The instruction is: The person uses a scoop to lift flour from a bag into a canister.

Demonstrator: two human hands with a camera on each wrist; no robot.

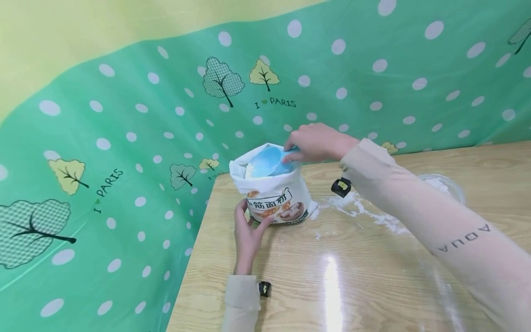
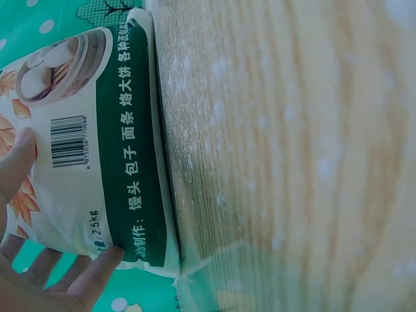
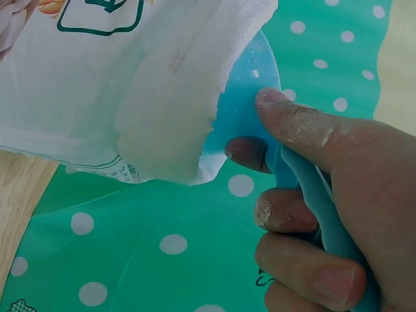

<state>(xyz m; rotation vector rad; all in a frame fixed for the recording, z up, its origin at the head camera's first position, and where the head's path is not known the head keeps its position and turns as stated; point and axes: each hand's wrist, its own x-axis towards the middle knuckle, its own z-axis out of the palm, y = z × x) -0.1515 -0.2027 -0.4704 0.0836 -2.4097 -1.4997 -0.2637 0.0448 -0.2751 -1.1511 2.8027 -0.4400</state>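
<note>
An open-topped white flour bag (image 1: 269, 186) with printed pictures and writing stands on the table. My left hand (image 1: 247, 235) grips its lower left side, the thumb across the printed front and the fingers round the edge. In the left wrist view the bag (image 2: 71, 192) shows a barcode and a dark green strip by its base. With my right hand (image 1: 317, 142) I hold a light blue scoop (image 1: 266, 161) by its handle (image 3: 331, 224), fingers wrapped round it and thumb pressing near the bowl. The scoop's bowl sits in the bag mouth, partly hidden by the bag's rim. Flour dusts my right thumb and fingers.
Spilled flour (image 1: 352, 203) streaks the wooden table (image 1: 298, 276) right of the bag. A clear bowl (image 1: 459, 189) with white powder stands farther right, partly behind my right sleeve. A green dotted cloth (image 1: 137, 133) hangs behind and left of the table.
</note>
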